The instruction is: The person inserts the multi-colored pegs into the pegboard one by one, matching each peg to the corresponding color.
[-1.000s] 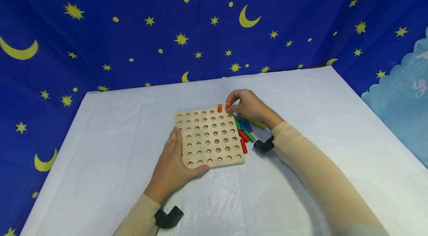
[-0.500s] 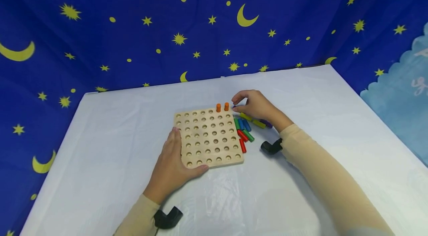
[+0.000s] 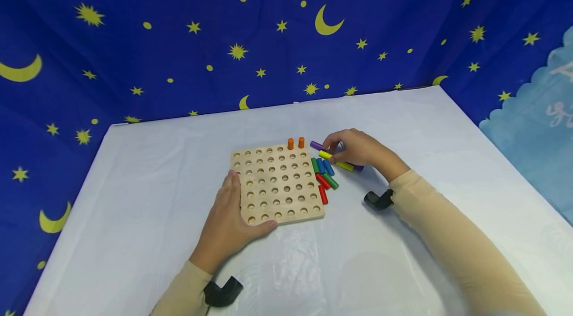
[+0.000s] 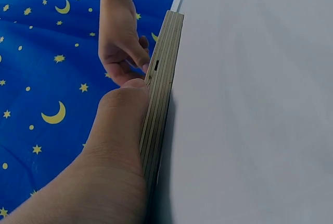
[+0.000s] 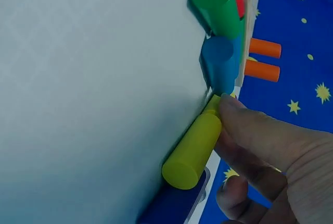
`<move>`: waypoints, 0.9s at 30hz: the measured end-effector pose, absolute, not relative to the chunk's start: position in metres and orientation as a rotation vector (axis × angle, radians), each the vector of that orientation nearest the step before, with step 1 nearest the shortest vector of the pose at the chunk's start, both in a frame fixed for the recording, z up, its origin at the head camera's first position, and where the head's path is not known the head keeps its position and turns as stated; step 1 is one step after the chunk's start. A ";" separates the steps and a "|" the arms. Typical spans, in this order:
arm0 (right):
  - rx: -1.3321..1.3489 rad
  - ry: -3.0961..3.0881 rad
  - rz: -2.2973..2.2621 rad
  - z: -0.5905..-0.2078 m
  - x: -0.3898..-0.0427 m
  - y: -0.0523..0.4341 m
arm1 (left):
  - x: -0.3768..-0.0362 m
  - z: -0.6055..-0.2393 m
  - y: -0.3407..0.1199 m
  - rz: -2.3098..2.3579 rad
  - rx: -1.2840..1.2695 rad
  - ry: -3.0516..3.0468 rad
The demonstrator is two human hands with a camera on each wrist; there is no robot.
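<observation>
Yellow peg point(image 3: 328, 156) – under right grip point(image 3: 353, 149) (fingertips touching).

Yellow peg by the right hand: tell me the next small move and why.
Probably close the right hand on the yellow peg and lift it toward the pegboard. The fingertips already touch that peg where it lies on the table, only two orange pegs stand in the far row, the hole beside them is empty, and the left hand steadies the board.
</observation>
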State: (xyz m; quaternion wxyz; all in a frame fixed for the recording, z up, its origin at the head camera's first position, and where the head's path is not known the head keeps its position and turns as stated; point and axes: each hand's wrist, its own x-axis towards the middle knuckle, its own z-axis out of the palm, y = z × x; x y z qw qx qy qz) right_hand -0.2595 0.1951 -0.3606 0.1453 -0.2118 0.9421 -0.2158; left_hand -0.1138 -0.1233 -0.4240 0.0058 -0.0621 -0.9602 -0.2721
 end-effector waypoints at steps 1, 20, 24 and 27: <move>-0.616 2.711 -0.598 -0.360 -0.260 0.194 | -0.114 -0.424 -0.123 -0.852 -0.195 -3.004; -0.636 2.706 -0.295 -0.348 -0.261 0.179 | -0.114 -0.423 -0.124 -0.847 -0.210 -2.992; -0.642 2.711 -0.310 -0.353 -0.261 0.181 | -0.113 -0.423 -0.124 -0.854 -0.208 -2.996; -0.652 2.702 -0.348 -0.356 -0.262 0.184 | -0.113 -0.423 -0.125 -0.856 -0.204 -2.999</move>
